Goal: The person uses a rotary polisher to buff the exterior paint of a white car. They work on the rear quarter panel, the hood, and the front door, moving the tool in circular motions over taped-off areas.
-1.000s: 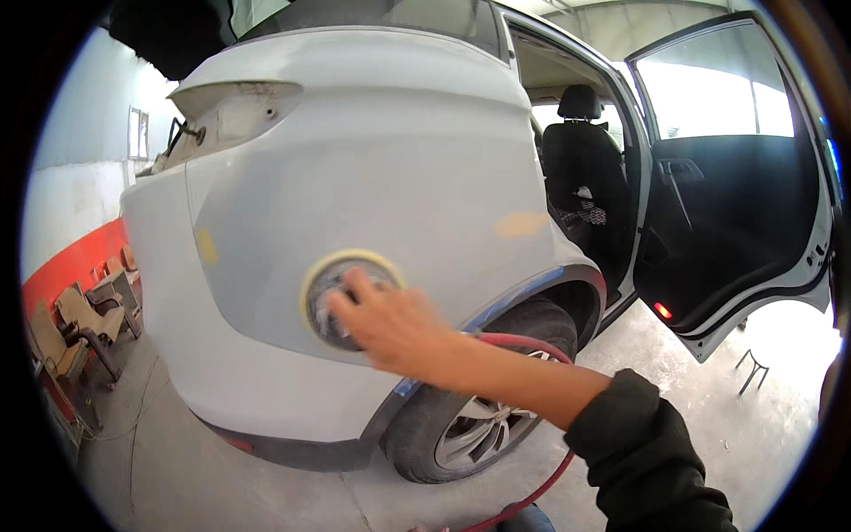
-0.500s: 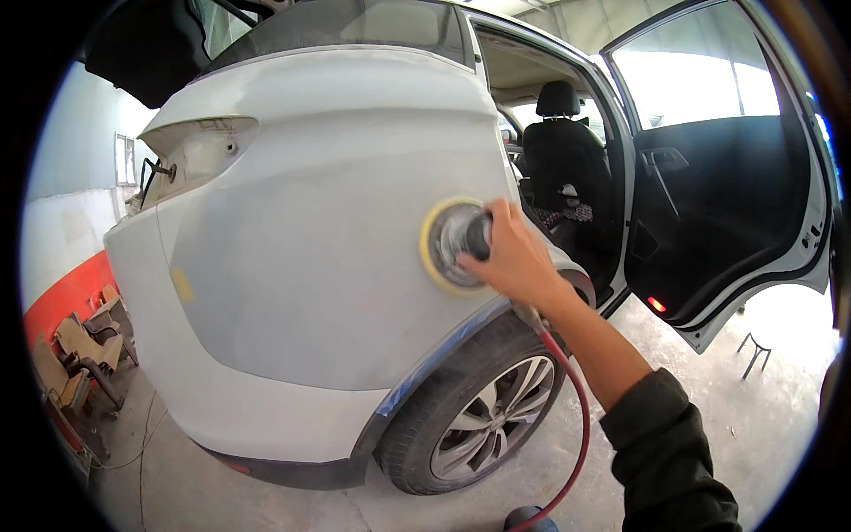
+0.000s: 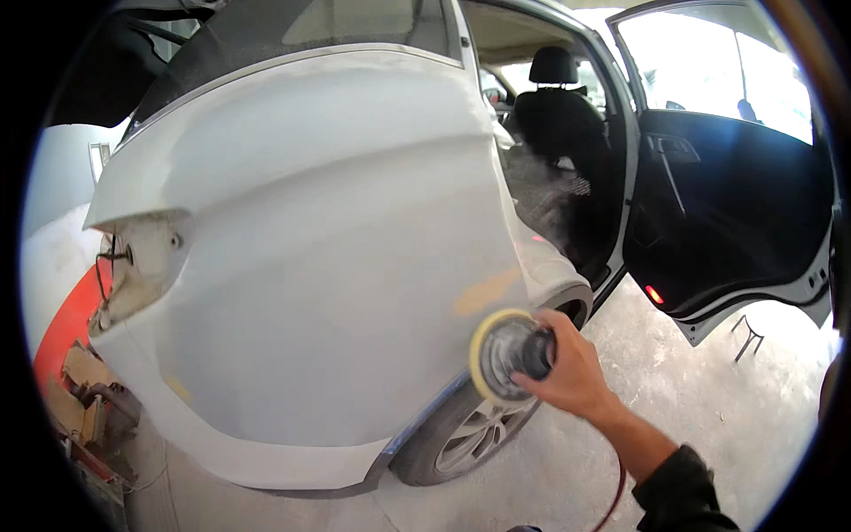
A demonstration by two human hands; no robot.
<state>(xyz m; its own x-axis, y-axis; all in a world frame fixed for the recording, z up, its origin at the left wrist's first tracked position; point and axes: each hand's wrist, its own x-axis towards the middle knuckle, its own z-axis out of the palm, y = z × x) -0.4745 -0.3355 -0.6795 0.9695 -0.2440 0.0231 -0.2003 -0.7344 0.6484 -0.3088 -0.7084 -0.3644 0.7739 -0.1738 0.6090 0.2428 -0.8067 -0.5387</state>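
Note:
My right hand [image 3: 574, 371] is wrapped round the black head of a round orbital sander [image 3: 505, 356] with a yellow-rimmed pad. The pad overlaps the wheel-arch edge of a white car's rear side panel [image 3: 310, 301]; whether it touches the metal I cannot tell. Above the sander a tan patch [image 3: 486, 292] shows on the dull, sanded grey-white surface. Blue masking tape [image 3: 433, 411] runs along the arch, partly hidden by the pad. From below the hand, a red hose [image 3: 618, 496] hangs down. My left hand is out of sight.
The rear wheel [image 3: 474, 441] sits under the sander. To the right the rear door [image 3: 727, 208] stands open beside a black seat [image 3: 558, 124], with a small stool [image 3: 749, 337] on the floor. Left are the bare tail-light recess [image 3: 151, 266] and stacked clutter [image 3: 84, 368].
My right hand has moved the sander down and right, from the panel to the wheel arch. The tan patch is now uncovered. Pale dust hangs near the door opening, and the view has shifted.

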